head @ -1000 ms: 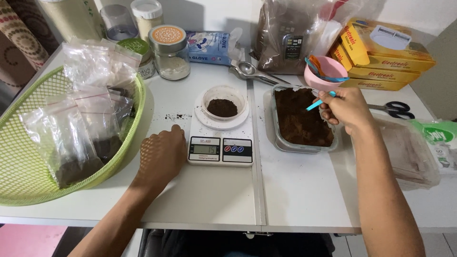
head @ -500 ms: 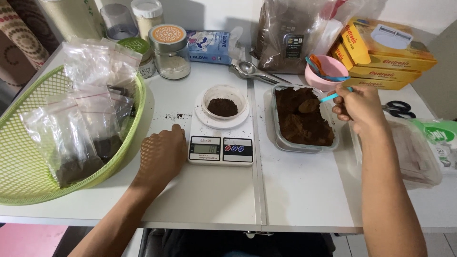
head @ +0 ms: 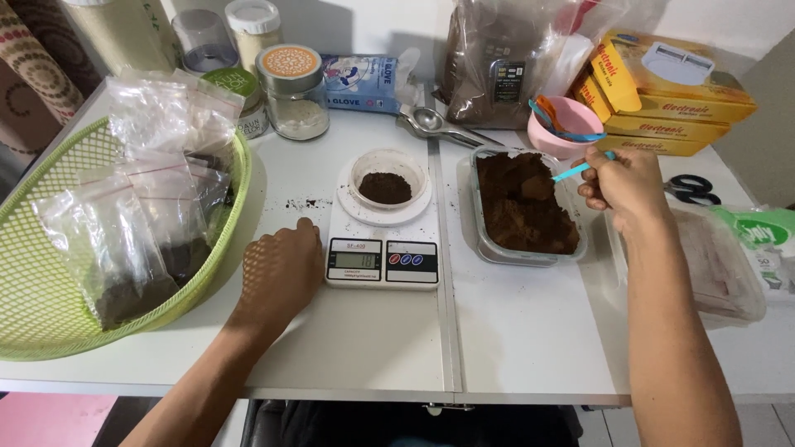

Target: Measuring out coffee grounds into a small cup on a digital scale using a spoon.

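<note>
The right hand has its grip clamped on a thin blue spoon, whose handle shows above the thumb and points left and down toward the clear tub of brown powder just beside the knuckles; whether the bowl of the spoon carries powder cannot be told, since it is hidden behind the tub's contents. The left hand lies knuckles-up on the white tabletop, its fingers curled together and holding nothing, touching or almost touching the left edge of the digital scale. On the scale's plate, beyond and to the right of that hand, stands a small round cup with a low heap of the same brown powder in it; the cup is far from full, so the portion looks partly weighed out and, as a judgement, more spoonfuls are wanted. To the left of the left hand a green mesh basket holds several zip bags already filled with dark powder; these count as finished portions. The tub is well stocked, and a large bag of brown powder stands behind it, so much remains to be portioned. A few spilled crumbs dot the tabletop ahead of the left hand.
</note>
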